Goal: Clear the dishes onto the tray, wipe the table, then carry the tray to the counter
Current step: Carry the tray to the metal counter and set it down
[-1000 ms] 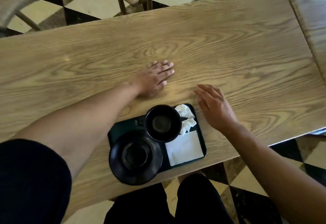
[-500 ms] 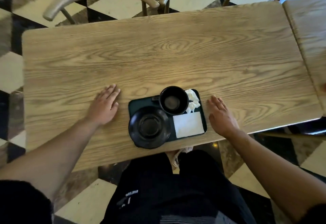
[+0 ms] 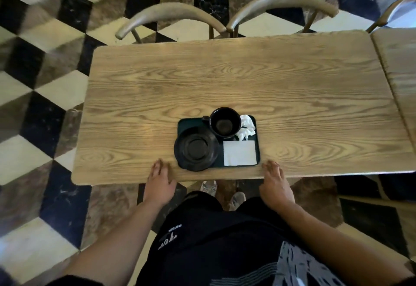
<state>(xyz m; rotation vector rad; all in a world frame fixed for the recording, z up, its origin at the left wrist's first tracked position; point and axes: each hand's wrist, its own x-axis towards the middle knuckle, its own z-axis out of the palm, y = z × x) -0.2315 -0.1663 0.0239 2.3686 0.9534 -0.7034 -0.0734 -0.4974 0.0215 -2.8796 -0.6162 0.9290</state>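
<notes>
A dark green tray point(image 3: 188, 122) sits near the front edge of the wooden table point(image 3: 225, 87). On it are a black saucer point(image 3: 196, 148) at front left, a black cup point(image 3: 225, 122) behind it, a crumpled white tissue point(image 3: 247, 127) at back right and a flat white napkin point(image 3: 239, 153) at front right. My left hand point(image 3: 160, 182) rests with its fingertips on the table's front edge, left of the tray, holding nothing. My right hand point(image 3: 275, 184) rests likewise on the edge, right of the tray, fingers apart and empty.
Two curved-back wooden chairs point(image 3: 171, 15) point(image 3: 283, 1) stand at the table's far side. A second table point(image 3: 398, 69) abuts on the right. The floor is black, white and brown checkered tile point(image 3: 45, 96). My legs and shoes are below the front edge.
Both hands have drawn back from the tabletop to the front edge on either side of the tray. The view has pulled back and up, showing the whole table.
</notes>
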